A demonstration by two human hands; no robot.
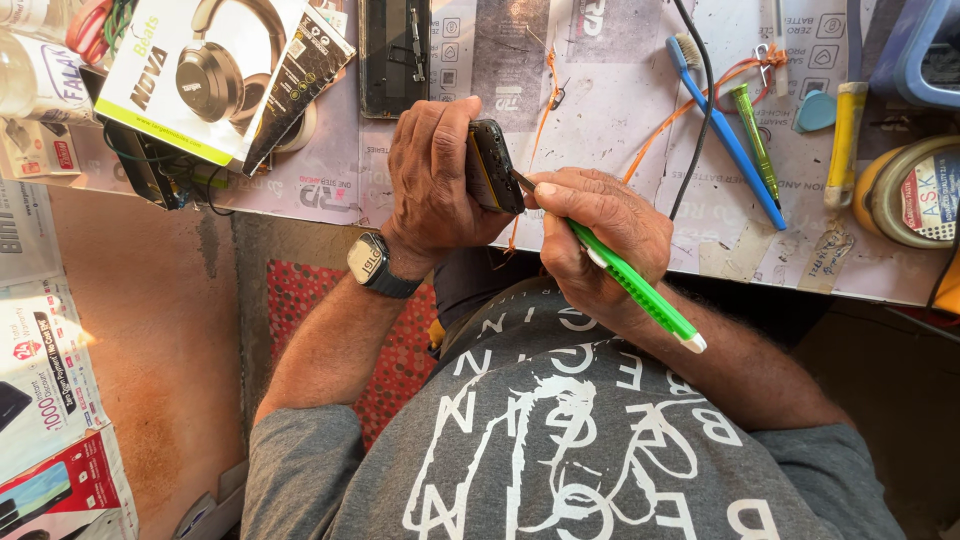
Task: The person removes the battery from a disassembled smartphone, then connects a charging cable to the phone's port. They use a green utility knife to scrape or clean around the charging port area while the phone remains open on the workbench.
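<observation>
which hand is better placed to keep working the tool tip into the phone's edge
Right. The right hand already grips the green tool, tip at the phone; the left hand is wrapped around the phone, steadying it.

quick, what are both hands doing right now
left hand: closed around a small dark phone, held on edge.
right hand: closed on a green-handled tool, tip at the phone.
</observation>
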